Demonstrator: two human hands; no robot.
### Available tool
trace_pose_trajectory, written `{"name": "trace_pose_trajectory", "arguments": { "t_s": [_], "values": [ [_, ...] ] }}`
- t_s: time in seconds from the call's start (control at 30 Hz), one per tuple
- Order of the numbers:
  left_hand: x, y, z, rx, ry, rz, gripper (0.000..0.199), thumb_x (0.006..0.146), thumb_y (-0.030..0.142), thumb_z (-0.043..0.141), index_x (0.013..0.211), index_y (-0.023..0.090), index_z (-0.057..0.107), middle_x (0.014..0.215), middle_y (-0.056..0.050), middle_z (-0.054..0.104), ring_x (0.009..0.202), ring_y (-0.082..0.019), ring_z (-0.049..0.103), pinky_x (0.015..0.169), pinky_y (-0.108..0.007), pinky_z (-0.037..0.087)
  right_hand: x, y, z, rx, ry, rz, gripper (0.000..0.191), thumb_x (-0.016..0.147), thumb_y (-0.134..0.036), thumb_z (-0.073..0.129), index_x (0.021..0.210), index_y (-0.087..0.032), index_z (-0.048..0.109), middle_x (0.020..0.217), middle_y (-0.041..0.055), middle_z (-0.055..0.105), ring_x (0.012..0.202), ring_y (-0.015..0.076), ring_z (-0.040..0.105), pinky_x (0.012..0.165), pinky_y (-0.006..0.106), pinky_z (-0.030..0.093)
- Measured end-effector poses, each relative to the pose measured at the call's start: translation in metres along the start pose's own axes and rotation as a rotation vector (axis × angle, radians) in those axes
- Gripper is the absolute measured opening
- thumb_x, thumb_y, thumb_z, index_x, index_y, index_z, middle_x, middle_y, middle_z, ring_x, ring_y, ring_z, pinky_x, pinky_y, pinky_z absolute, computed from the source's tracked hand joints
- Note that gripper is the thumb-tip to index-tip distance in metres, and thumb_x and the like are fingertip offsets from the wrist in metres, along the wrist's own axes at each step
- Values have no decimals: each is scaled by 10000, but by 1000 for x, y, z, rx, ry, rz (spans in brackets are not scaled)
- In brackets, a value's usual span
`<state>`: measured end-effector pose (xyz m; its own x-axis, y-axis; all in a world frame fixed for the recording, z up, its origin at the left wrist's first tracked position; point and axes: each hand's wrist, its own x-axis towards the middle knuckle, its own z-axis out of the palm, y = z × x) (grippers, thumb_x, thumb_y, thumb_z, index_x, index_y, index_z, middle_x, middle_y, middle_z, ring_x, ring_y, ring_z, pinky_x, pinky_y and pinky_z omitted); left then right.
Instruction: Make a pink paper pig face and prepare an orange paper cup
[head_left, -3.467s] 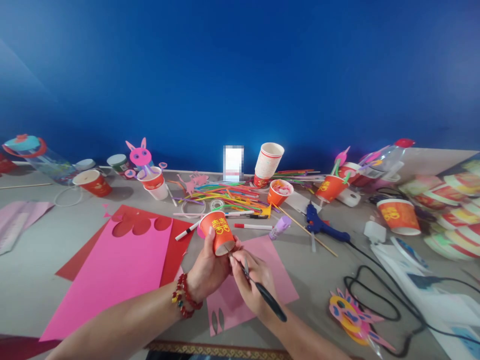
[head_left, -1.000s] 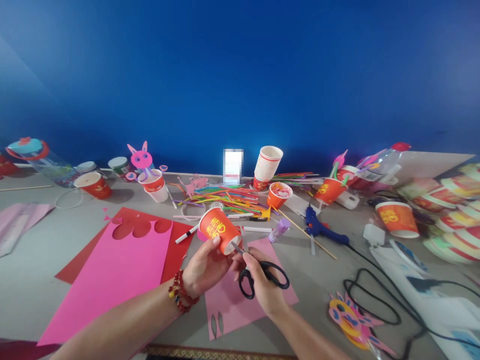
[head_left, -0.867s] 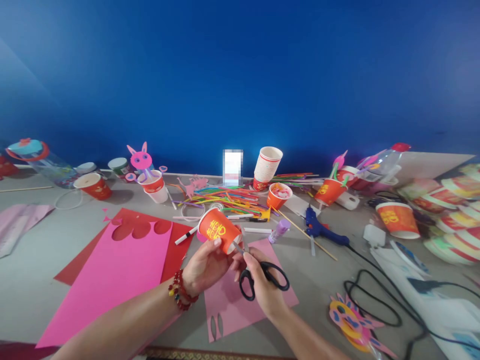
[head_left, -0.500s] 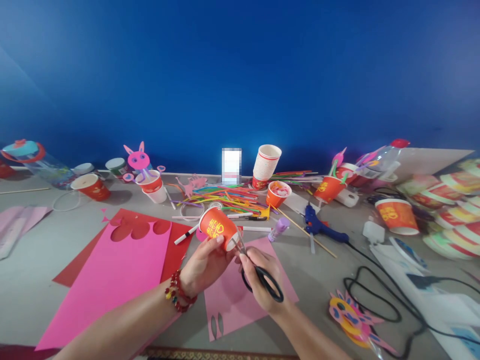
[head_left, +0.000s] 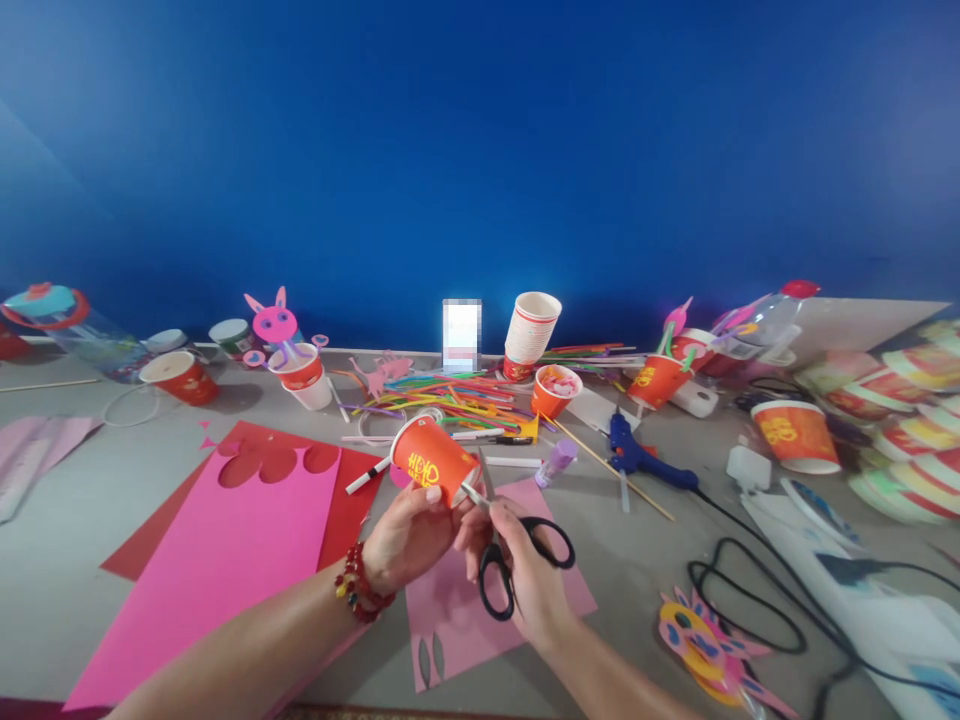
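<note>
A red paper cup with yellow lettering lies tilted in my left hand, its base end turned toward the right. My left fingers wrap its lower side, and a beaded bracelet circles that wrist. My right hand grips black-handled scissors. Their blades are spread, one of them touching the cup near its base rim. Whether that blade passes into the cup I cannot tell. Beneath both hands lies a light pink sheet with two slits at its lower left corner.
Bright pink paper and red paper lie left. Behind are pipe cleaners, a cup of scraps and stacked cups. A blue glue gun with a trailing cord, a glue stick and a power strip are right.
The scissors' handles have spread apart and the blades have opened at the cup's base end. The cup has turned slightly in my left hand.
</note>
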<state>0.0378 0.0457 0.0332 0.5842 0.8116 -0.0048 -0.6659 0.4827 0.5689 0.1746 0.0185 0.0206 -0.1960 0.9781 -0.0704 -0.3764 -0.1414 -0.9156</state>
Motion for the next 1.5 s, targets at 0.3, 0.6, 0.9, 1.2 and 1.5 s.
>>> {"name": "trace_pose_trajectory", "arguments": {
  "t_s": [0.3, 0.6, 0.9, 1.2, 1.5],
  "values": [
    [-1, -5, -12, -66, 175, 8, 407, 843, 460, 643, 1119, 161, 649, 757, -47, 617, 646, -173, 551, 601, -278, 458, -3, -5, -8, -520, -52, -216, 359, 977, -435, 448, 818, -182, 647, 694, 18, 631, 579, 143, 630, 558, 236, 487],
    [-4, -6, -6, -150, 188, -51, 337, 820, 447, 663, 988, 155, 681, 762, -34, 608, 569, -130, 498, 567, -259, 458, -6, -6, -7, -571, -74, -282, 346, 991, -392, 421, 836, -185, 652, 696, 27, 634, 615, 156, 620, 598, 257, 480],
    [-4, -10, -6, -183, 53, -39, 352, 846, 480, 614, 723, 152, 586, 631, -7, 493, 541, -137, 473, 486, -256, 501, -5, 1, -3, -244, -61, -176, 335, 981, -399, 469, 853, -175, 683, 734, 21, 665, 551, 119, 621, 559, 233, 493],
    [-3, -9, -15, -193, 28, -49, 380, 879, 535, 537, 861, 160, 592, 708, -29, 535, 544, -155, 500, 480, -323, 550, -1, 8, -4, -45, -47, -48, 350, 956, -459, 503, 866, -170, 680, 699, 30, 672, 493, 122, 613, 475, 228, 476],
    [-2, -12, -13, -169, 185, -31, 403, 880, 498, 580, 984, 118, 663, 710, -39, 576, 551, -131, 495, 499, -248, 497, -5, 4, -5, -289, -15, -140, 337, 972, -438, 485, 898, -178, 686, 735, 33, 683, 567, 133, 627, 556, 234, 489]
  ]
}}
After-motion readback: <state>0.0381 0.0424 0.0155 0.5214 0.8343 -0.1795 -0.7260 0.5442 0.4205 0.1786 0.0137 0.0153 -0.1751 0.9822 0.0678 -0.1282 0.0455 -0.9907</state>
